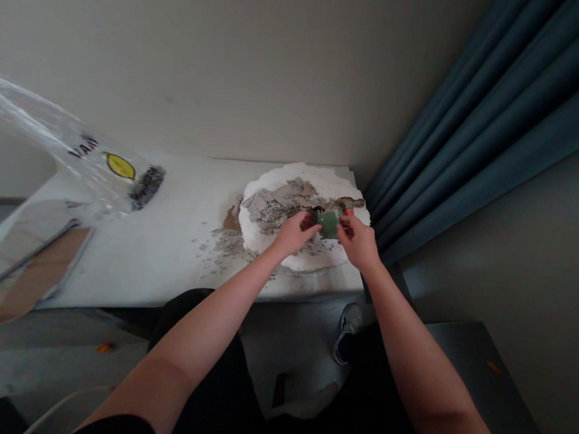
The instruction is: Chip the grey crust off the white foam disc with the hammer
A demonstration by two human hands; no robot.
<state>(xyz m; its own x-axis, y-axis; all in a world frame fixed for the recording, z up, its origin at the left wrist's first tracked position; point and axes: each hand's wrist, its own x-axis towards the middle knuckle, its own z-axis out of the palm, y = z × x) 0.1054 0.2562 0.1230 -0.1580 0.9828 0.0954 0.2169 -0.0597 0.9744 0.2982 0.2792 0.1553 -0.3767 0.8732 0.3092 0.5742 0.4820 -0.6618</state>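
Observation:
A small green, flat, square-looking piece (329,225) is held between my two hands above a white rough-edged slab (262,241). My left hand (295,234) pinches its left edge with thumb and fingers. On the other side, my right hand (359,241) grips the right edge, fingers curled. Grey flaky material (283,200) lies crumbled over the slab, partly hidden by my left hand. Just beyond my right fingers shows a small red item (348,212), and behind it a curled brown strip (351,202); what the red item is I cannot tell.
Grey crumbs (227,245) are scattered on the white table (166,254) left of the slab. A clear plastic bag (94,155) with dark contents stands farther left, near brown and grey flat pieces (39,271). Blue curtains (477,125) hang close on the right, beside the wall.

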